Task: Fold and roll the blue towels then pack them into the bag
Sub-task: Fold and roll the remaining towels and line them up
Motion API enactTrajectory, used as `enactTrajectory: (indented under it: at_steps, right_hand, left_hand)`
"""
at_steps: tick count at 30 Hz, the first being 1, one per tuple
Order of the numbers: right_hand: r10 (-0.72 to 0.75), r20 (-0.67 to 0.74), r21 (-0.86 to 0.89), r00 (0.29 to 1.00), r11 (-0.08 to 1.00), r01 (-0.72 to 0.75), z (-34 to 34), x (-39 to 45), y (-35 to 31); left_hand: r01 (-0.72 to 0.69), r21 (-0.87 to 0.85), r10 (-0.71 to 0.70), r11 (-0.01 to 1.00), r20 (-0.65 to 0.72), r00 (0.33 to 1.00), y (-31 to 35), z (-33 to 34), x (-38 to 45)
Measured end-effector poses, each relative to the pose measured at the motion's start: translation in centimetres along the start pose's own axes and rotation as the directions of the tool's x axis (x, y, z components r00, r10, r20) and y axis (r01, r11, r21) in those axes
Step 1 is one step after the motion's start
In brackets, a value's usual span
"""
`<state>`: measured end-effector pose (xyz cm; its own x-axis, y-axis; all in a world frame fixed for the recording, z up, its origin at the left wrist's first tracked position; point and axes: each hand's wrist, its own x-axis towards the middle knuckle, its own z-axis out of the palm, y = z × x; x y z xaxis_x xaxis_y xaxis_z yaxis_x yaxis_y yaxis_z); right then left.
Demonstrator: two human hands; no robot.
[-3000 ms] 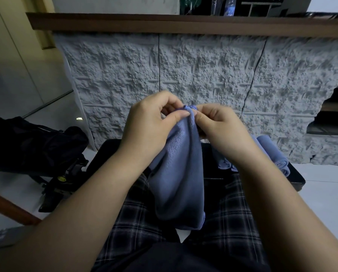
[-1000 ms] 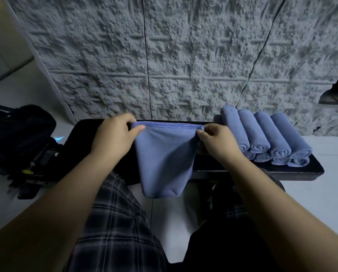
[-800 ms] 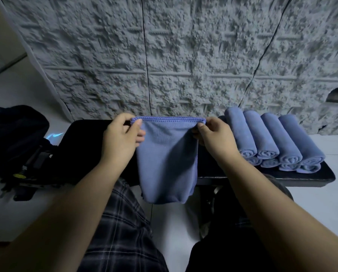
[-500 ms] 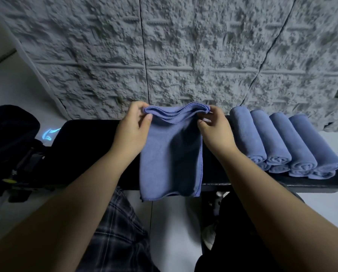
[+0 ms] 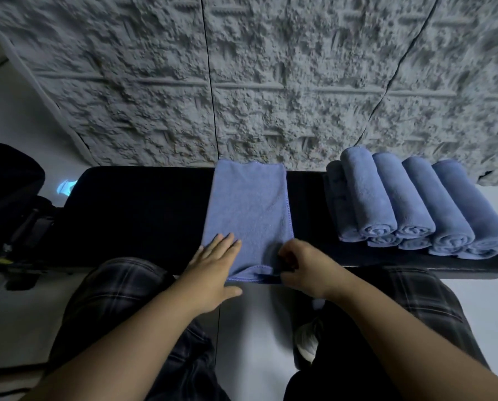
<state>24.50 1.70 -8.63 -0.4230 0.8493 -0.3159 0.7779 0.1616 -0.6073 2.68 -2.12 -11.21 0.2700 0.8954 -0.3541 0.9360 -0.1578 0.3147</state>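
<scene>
A folded blue towel (image 5: 249,215) lies flat as a long strip across the black bench (image 5: 143,215), from the far edge to the near edge. My left hand (image 5: 213,266) rests flat on its near left corner with straight fingers. My right hand (image 5: 302,266) has its fingers curled at the towel's near right corner, pinching the hem. Several rolled blue towels (image 5: 409,206) are stacked side by side on the right end of the bench. The black bag (image 5: 7,192) sits on the floor at the far left.
A rough grey stone-textured wall (image 5: 271,82) rises right behind the bench. My knees in plaid shorts are close under the bench's near edge, with a shoe (image 5: 307,340) on the pale floor between them.
The towel, held up by its top corners before, now lies spread flat on the bench. Both hands have moved from its far edge to its near edge.
</scene>
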Motion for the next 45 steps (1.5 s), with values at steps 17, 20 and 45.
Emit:
enactTrajectory:
  at_steps: [17, 20, 45]
  right_hand:
    - [0.109, -0.326, 0.007, 0.939, 0.994, -0.113, 1.4, 0.2, 0.1]
    - [0.104, -0.320, -0.049, 0.942, 0.991, -0.126, 1.7, -0.3, -0.1]
    - [-0.419, -0.294, -0.623, 0.859, 0.766, 0.160, 6.6, -0.2, -0.6]
  left_hand:
    - [0.011, 0.052, -0.004, 0.999, -0.148, 0.989, 0.3, 0.7, 0.8]
    - [0.016, 0.054, -0.009, 0.998, -0.134, 0.991, 0.3, 0.7, 0.9]
    - [-0.057, 0.416, 0.283, 0.907, -0.505, 0.815, 1.5, 2.2, 0.3]
